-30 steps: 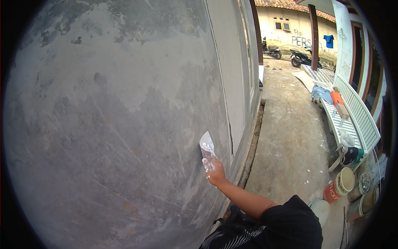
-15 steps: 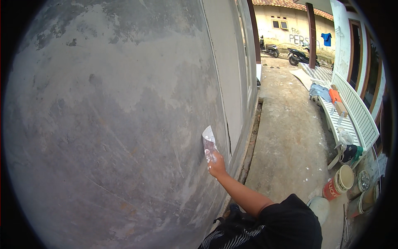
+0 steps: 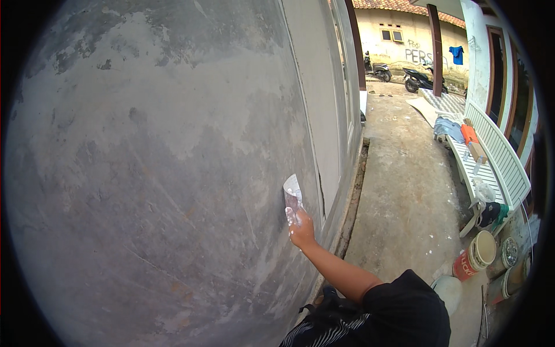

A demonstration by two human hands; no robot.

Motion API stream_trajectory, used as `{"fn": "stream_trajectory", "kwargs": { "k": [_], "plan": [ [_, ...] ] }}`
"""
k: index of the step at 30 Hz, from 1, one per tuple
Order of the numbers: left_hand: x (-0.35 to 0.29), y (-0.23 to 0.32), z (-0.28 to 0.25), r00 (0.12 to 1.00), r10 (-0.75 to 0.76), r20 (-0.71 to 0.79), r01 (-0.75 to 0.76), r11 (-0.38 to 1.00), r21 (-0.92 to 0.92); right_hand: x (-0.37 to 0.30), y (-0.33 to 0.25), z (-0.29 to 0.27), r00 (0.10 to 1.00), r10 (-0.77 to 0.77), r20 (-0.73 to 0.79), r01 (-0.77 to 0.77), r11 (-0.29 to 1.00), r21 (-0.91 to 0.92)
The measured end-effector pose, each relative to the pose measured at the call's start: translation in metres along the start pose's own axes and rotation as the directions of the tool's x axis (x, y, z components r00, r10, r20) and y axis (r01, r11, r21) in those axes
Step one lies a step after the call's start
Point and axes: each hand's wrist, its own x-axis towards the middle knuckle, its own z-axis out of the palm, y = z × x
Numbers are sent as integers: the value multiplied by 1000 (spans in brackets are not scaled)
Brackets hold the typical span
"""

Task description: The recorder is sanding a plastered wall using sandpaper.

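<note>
My right hand (image 3: 301,229), dotted with white paste, is closed around a putty scraper (image 3: 293,194). Its thin blade looks curved, smeared with white, and points upward. The blade is close to or against a grey plastered wall (image 3: 173,162) with lighter, patchy areas; exact contact is hard to make out. Just right of the scraper runs a pale door or window frame (image 3: 321,115), with a dark gap along its edge. My left hand is out of the picture.
A narrow gutter (image 3: 354,214) follows the wall's foot beside a concrete walkway (image 3: 399,179). On the right, a white slatted bench (image 3: 500,168) holds cloths, a box and bottles. Nearer stand a red-and-cream bucket (image 3: 474,256) and other pails (image 3: 509,253). Farther off are parked motorbikes (image 3: 413,80).
The view has shifted very slightly, so the walkway and bench sit a touch farther right. My right hand keeps its hold on the scraper at nearly the same spot.
</note>
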Motion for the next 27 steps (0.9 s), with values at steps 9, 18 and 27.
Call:
{"fn": "stream_trajectory", "kwargs": {
  "k": [9, 18, 27],
  "plan": [
    [1, -2, -2, 1000, 15, -7, -15, 1000, -20, 9, 2, 0, 994, 98, 46, -95, 994, -60],
    [2, 0, 0, 999, 44, -8, -44, 999, -9, 10, 13, 3, 998, 61, -18, -61, 998, -23],
    [2, 3, 0, 1000, -4, -11, 4, 1000, 19, 0, 1, 7, 984, -162, -68, 166, 984, 60]
  ]
}}
